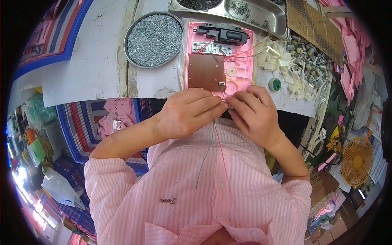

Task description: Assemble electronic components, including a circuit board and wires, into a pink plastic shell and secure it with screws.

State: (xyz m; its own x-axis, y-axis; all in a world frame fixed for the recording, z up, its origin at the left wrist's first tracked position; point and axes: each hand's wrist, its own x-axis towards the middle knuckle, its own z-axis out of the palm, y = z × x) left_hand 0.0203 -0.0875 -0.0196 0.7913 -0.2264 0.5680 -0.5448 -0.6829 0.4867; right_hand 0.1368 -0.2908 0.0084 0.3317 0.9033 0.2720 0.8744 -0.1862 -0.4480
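Note:
A pink plastic housing point(241, 83) lies open at the table's near edge, with a brown circuit board point(207, 71), a black plastic mechanism point(222, 33) and loose thin wires in it. At its near end my left hand point(190, 112) is closed, fingers together and tips pinched on thin wires. Opposite it, my right hand point(255, 114) is also closed, thumb and fingers pinching the wires close to the left fingertips. From below the hands a red wire point(219, 143) and a green wire point(207, 157) hang over my striped shirt. The exact pinch points are partly hidden by my fingers.
A round metal dish of screws point(154, 39) stands left of the housing. Behind is a steel tray point(222, 10) with small metal parts. White plastic pieces point(271, 53), small metal cylinders point(308, 57) and a green spool point(275, 84) lie right. Below left, a basket point(83, 134) holds pink parts.

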